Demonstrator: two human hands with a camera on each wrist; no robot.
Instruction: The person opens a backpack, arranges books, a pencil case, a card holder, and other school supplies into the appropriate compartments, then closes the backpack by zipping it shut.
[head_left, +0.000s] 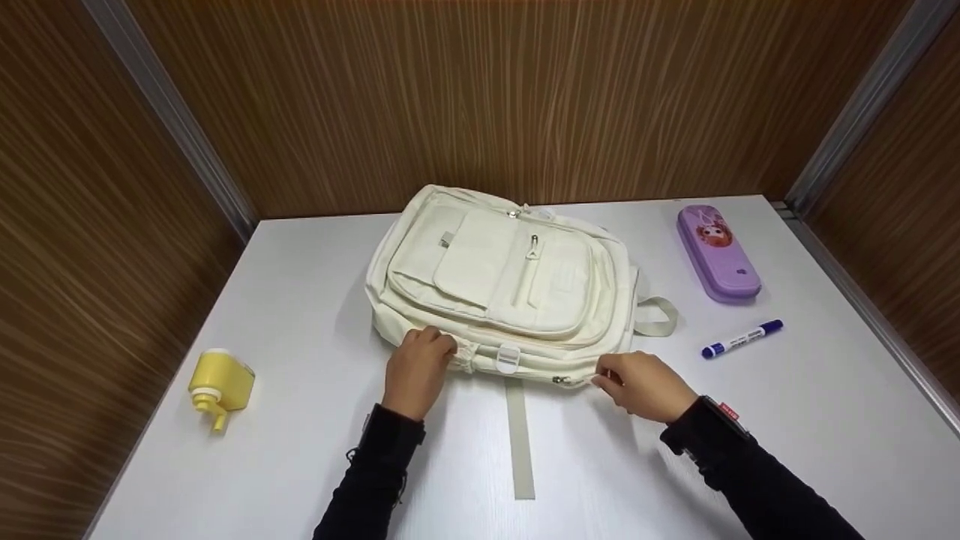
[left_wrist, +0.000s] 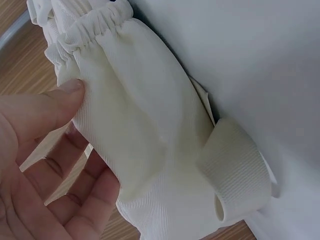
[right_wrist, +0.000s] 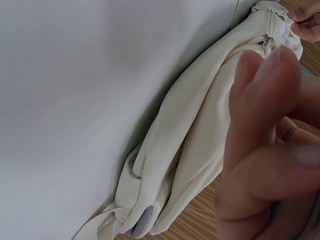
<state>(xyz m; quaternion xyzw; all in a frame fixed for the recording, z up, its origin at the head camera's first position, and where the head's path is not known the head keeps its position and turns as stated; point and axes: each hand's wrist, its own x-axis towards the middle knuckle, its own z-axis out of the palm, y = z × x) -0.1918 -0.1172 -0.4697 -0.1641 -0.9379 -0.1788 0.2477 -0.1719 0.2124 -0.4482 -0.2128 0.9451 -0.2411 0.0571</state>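
in the head view, the cream backpack [head_left: 465, 255] lies pockets-up on the tabletop [head_left: 255, 472], nearer the far edge, its near side within reach of the left hand [head_left: 418, 373] and right hand [head_left: 646, 386]. purple case [head_left: 721, 256] and marker [head_left: 742, 340] lie toward the right edge, yellow cranked gadget [head_left: 225, 379] toward the left, clear of both. left wrist: thumb and fingers pinch the side pocket [left_wrist: 130, 105], seemingly steadying it. right wrist: curled fingers near the zipper pull [right_wrist: 267, 44]; cannot tell whether they pinch anything.

Three cameras on one bag [head_left: 472, 255]!
Head camera stands back, looking forward and down from six o'clock over the table [head_left: 307, 300]; wrist cameras press close, sharing the gathered pocket rim [left_wrist: 95, 31]: eleven o'clock for the left, between one and two for the right.
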